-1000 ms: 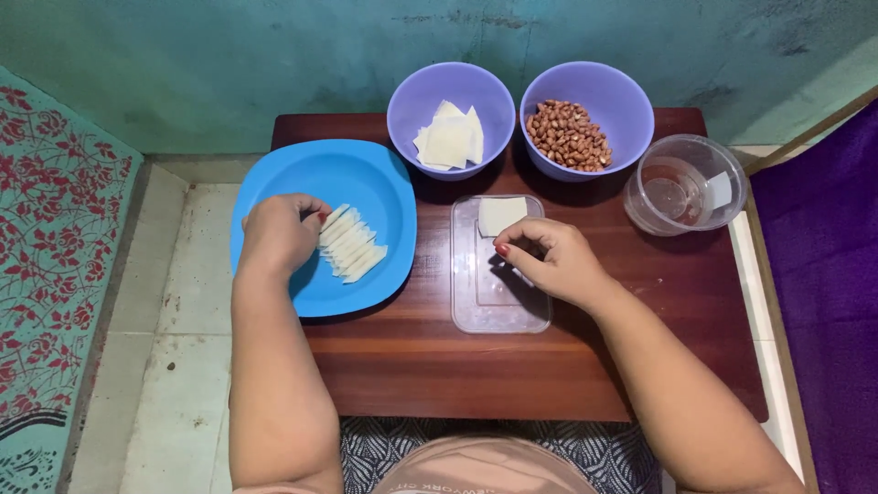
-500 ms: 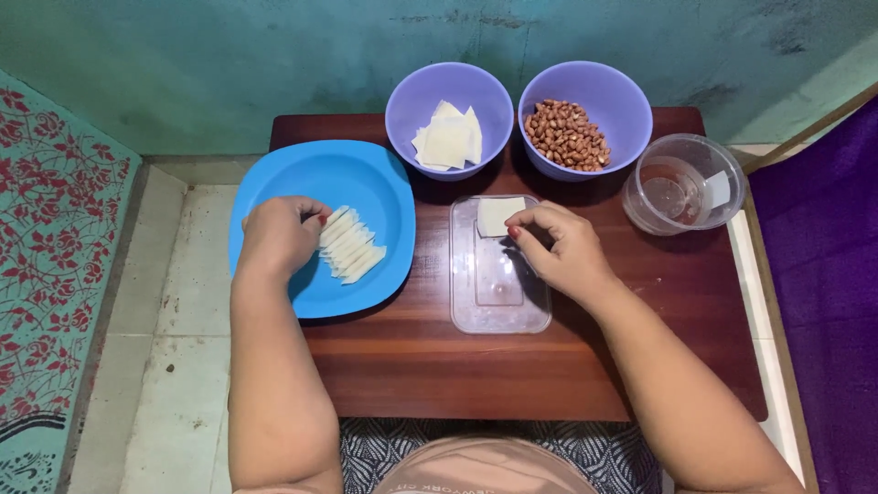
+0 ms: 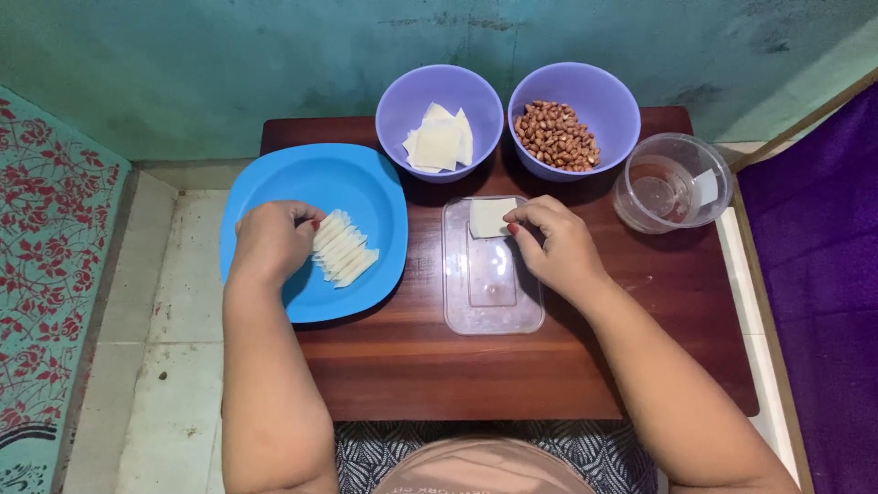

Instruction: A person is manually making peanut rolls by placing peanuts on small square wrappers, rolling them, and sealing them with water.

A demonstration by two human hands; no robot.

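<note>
My left hand (image 3: 272, 241) rests on the blue plate (image 3: 366, 183), its fingertips against a row of several pale rolled wrappers (image 3: 344, 249). My right hand (image 3: 554, 247) sits at the far right corner of a clear plastic lid (image 3: 492, 293) and pinches the edge of a small square white wrapper (image 3: 489, 217) lying flat on it. Behind the lid stand two purple bowls: the left bowl (image 3: 395, 108) holds a stack of white wrappers (image 3: 439, 142), the right bowl (image 3: 617, 101) holds peanuts (image 3: 556, 135).
Everything stands on a low dark wooden table (image 3: 512, 366). A clear round container (image 3: 672, 181) with a little water is at the right. A teal wall runs behind, a patterned mat (image 3: 50, 256) lies left, purple cloth (image 3: 819, 274) right.
My right hand has moved up the clear lid from its middle to the white square at the far end. The left hand has stayed on the blue plate.
</note>
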